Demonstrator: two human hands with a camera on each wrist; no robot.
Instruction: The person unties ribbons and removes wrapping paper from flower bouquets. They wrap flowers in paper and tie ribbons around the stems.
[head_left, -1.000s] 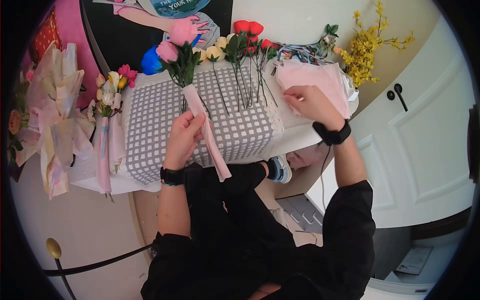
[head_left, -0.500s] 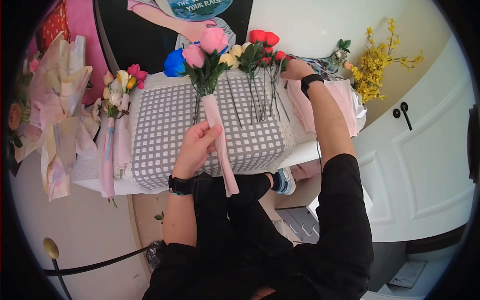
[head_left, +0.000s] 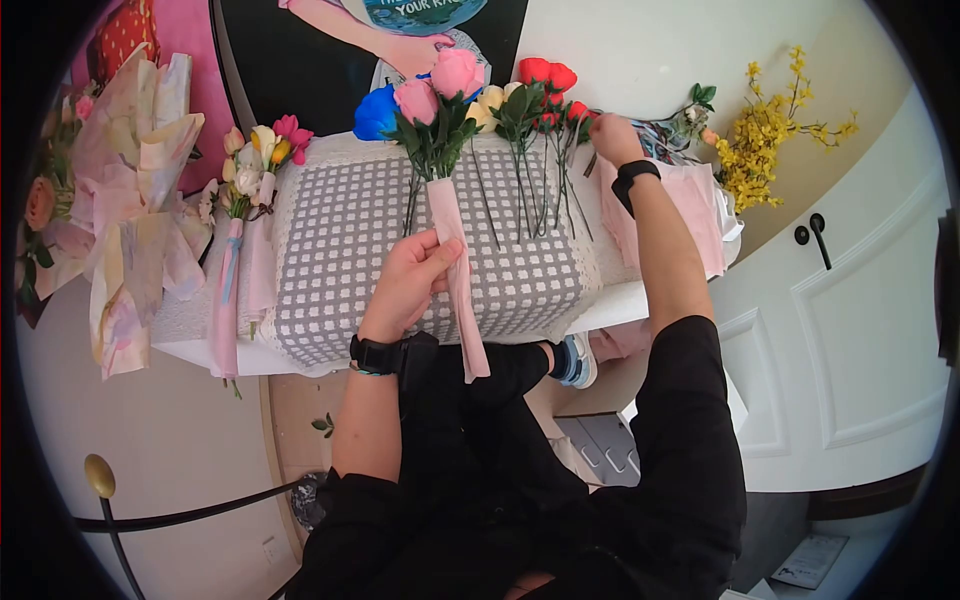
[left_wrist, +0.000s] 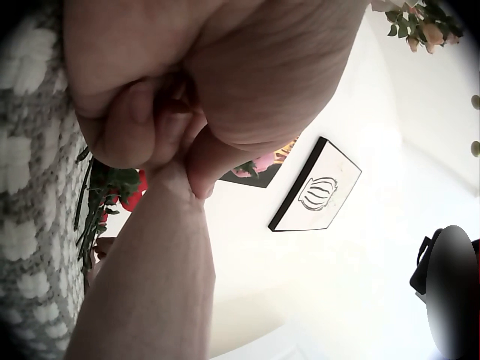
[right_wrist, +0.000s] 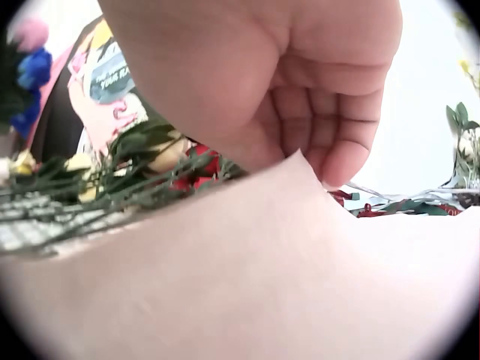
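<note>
My left hand [head_left: 408, 280] pinches the pink wrapping paper [head_left: 462, 300] between thumb and fingers. The paper is a long narrow fold around the stems of a small rose bouquet [head_left: 437, 150] with pink heads, tilted over the table. In the left wrist view the paper [left_wrist: 150, 277] runs down from the pinching fingers. My right hand [head_left: 617, 140] is at the back right, by the red roses and ribbons. Its fingers are curled close behind a raised corner of pale pink paper [right_wrist: 247, 270]; I cannot tell whether they hold anything.
Loose red roses [head_left: 548, 80] and cream ones lie along the back of the checked cloth [head_left: 340, 250]. A blue rose [head_left: 377, 112] lies behind the bouquet. Wrapped flowers [head_left: 228, 290] lie at left. Ribbons [head_left: 670, 145] and pink paper sheets [head_left: 690, 225] lie at right, beside yellow flowers [head_left: 755, 150].
My right hand has moved back from above the pink sheets to beside the red roses and ribbons. My left hand keeps its pinch on the wrapped bouquet. The head view has shifted.
</note>
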